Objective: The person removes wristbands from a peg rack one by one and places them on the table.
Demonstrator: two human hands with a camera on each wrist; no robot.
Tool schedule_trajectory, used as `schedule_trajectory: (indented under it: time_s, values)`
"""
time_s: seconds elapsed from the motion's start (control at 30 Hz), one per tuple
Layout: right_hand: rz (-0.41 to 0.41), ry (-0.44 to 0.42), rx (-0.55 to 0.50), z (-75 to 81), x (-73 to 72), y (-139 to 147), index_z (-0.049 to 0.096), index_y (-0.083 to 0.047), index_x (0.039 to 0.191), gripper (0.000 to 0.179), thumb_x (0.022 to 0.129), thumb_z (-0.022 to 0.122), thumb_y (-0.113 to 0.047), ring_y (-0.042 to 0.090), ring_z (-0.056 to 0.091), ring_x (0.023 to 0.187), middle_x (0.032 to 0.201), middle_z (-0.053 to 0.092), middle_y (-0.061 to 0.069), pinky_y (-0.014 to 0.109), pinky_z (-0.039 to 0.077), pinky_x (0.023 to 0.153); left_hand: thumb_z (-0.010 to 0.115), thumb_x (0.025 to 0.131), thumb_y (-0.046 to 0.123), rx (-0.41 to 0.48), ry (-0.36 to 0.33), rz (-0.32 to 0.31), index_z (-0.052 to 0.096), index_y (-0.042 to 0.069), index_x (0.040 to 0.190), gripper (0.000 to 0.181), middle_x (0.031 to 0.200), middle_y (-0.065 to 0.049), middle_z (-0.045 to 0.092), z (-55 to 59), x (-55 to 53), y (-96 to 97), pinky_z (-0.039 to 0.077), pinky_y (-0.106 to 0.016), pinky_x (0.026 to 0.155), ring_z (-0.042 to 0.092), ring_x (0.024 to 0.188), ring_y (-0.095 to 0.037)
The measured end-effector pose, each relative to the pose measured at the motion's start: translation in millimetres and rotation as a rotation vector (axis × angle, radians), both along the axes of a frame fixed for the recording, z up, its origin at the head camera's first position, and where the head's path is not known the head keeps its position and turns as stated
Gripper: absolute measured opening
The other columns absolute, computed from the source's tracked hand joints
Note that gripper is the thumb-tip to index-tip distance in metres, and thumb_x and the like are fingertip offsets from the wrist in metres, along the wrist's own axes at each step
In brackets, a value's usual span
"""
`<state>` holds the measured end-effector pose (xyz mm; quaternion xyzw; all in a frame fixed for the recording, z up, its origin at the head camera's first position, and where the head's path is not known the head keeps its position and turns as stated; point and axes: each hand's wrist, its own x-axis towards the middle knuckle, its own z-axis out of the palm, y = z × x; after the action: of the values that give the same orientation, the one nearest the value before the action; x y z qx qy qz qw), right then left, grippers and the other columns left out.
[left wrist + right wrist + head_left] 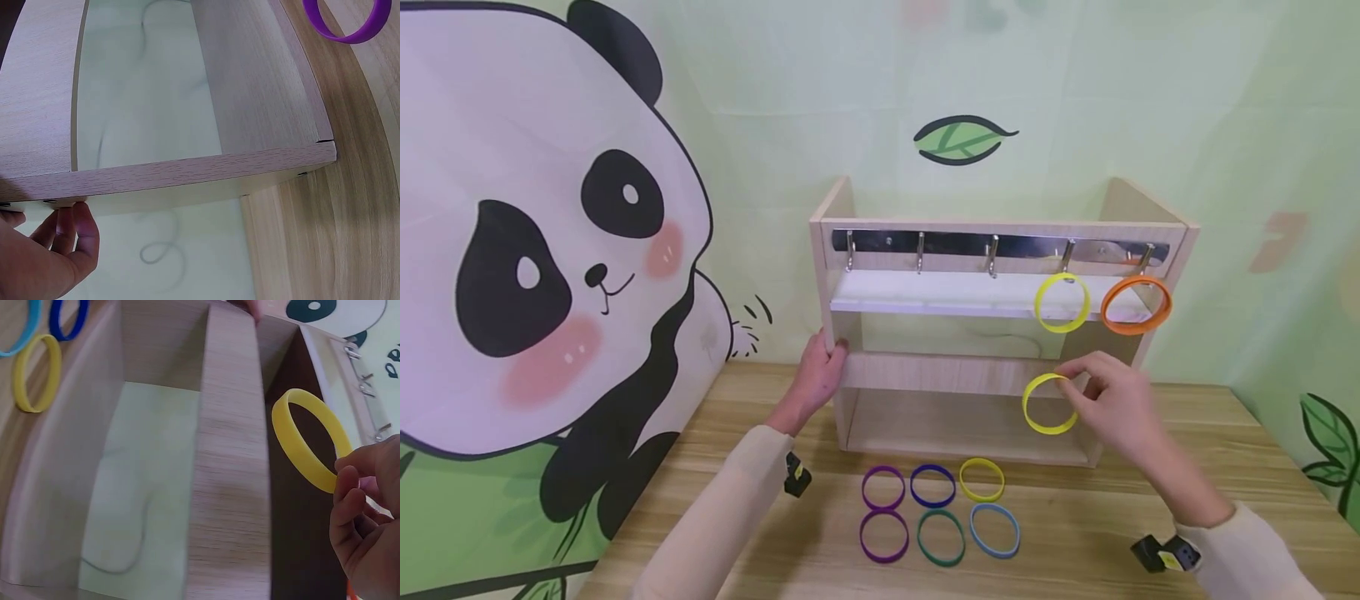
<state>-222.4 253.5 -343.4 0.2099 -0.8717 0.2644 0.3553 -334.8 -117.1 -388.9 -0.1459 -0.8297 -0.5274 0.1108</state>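
Observation:
Between thumb and forefinger my right hand (pixel 1112 404) pinches a yellow silicone wristband (pixel 1028 406), held up in front of the shelf's lower part. The right wrist view shows the same yellow band (pixel 294 437) at the fingertips. My left hand (pixel 820 367) grips the left side panel of the wooden shelf (pixel 917 372), its fingers (pixel 87 234) against the panel's outer face. Above the right hand, another yellow wristband (pixel 1039 310) hangs from the fourth hook (pixel 1069 254), and an orange wristband (pixel 1165 317) hangs from the rightmost hook (pixel 1147 257).
On the table (pixel 760 533) before the shelf lie two purple bands (pixel 863 492), a dark blue band (pixel 913 492), a yellow band (pixel 962 483), a green band (pixel 922 546) and a light blue band (pixel 981 542). The three left hooks, including one (pixel 921 250), carry no bands.

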Motion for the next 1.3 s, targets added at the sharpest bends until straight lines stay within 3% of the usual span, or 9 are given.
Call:
schedule_trajectory:
  time_s: [0.23, 0.53, 0.87, 1.3]
  values:
    - [0.036, -0.093, 0.003, -20.5, 0.1, 1.7, 0.070, -0.009, 0.084, 0.014, 0.076, 0.073, 0.002, 0.003, 0.043, 0.048, 0.070, 0.059, -0.004, 0.021, 0.038, 0.038, 0.036, 0.099, 0.024, -0.011, -0.009, 0.023, 0.031, 0.005, 0.144, 0.050, 0.129, -0.021, 0.043, -1.2, -0.7, 0.0, 0.044, -0.054, 0.094, 0.045, 0.118, -0.033]
    - [0.046, -0.145, 0.001, -43.7, 0.6, 2.0, 0.069, -0.008, 0.082, 0.013, 0.075, 0.072, 0.003, 0.001, 0.040, 0.047, 0.062, 0.052, -0.009, 0.022, 0.037, 0.040, 0.036, 0.099, 0.023, 0.000, 0.002, 0.006, 0.031, 0.005, 0.144, 0.049, 0.131, -0.020, 0.043, 0.6, -1.1, 0.9, 0.044, -0.053, 0.094, 0.048, 0.118, -0.032]
    - [0.039, -0.223, 0.008, -70.7, -2.4, 7.1, 0.069, -0.009, 0.083, 0.016, 0.074, 0.074, 0.003, 0.002, 0.043, 0.055, 0.078, 0.061, -0.003, 0.020, 0.039, 0.044, 0.036, 0.099, 0.021, 0.001, 0.013, 0.002, 0.032, 0.005, 0.143, 0.047, 0.132, -0.022, 0.043, 0.6, -0.3, 0.8, 0.045, -0.052, 0.093, 0.049, 0.117, -0.032]
    - [0.022, -0.354, 0.033, -94.5, -7.9, 14.4, 0.068, -0.005, 0.083, 0.011, 0.075, 0.071, 0.002, 0.003, 0.043, 0.052, 0.077, 0.062, 0.001, 0.021, 0.039, 0.042, 0.036, 0.099, 0.023, -0.006, -0.004, 0.005, 0.031, 0.006, 0.144, 0.048, 0.130, -0.019, 0.043, 0.1, -0.5, 0.5, 0.044, -0.052, 0.095, 0.047, 0.118, -0.032]
